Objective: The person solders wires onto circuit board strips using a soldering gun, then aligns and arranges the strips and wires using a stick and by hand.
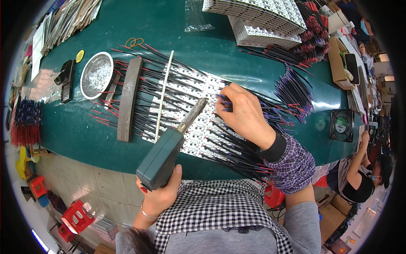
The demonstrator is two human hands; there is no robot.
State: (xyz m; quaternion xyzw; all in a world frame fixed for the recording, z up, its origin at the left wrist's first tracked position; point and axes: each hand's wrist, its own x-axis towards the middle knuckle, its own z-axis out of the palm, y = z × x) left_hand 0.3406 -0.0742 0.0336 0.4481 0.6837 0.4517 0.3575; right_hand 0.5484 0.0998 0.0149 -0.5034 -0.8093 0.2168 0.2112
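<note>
The green soldering gun (158,158) is clasped in the left grip (163,194), its tip held over the white board panel (198,132) on the bench (76,142), near the right grip (244,111), where purple-ended wires (225,101) are pinched between fingers.

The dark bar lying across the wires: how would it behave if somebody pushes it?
The dark bar is probably stiff, since it looks thick and solid. It may be heavy for its size, as its dull surface resembles metal. It seems unlikely to roll, being flat-sided, but could drag the wires under it.
</note>
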